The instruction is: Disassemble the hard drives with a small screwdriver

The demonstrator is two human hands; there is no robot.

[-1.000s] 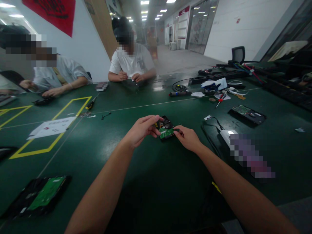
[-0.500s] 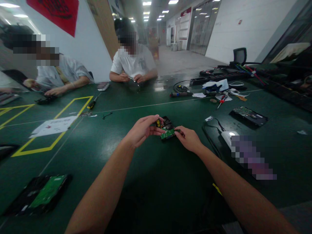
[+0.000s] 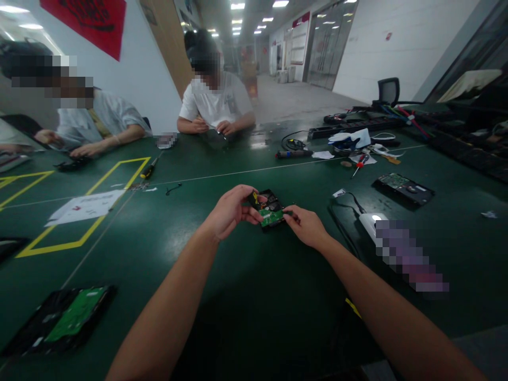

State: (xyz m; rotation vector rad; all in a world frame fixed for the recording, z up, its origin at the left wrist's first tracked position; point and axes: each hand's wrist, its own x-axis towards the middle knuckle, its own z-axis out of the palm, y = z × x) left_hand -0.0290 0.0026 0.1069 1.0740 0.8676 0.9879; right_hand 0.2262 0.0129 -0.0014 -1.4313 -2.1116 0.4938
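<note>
In the middle of the table lies a hard drive (image 3: 273, 199) in a black casing, with a green circuit board (image 3: 270, 217) on its near side. Over its left side, my left hand (image 3: 234, 211) closes thumb and fingers round a short black-and-yellow handle (image 3: 254, 197), which looks like a screwdriver's. Its lower fingertips reach the board's left edge; the tool's tip is hidden. From the right, my right hand (image 3: 305, 225) pinches the right edge of the drive by the board. Whether it grips the board or the casing, I cannot make out.
Another hard drive (image 3: 404, 189) lies to the right, behind a blurred white device (image 3: 371, 222) with a cable. At near left is a black unit (image 3: 75, 317) with a green board. A red screwdriver (image 3: 360, 163) and cables lie farther back. Two people work across the table.
The yellow part of the handle in my left hand appears turned, and the left fingers have curled slightly. My right hand stays at the drive's edge. The view has shifted slightly.
</note>
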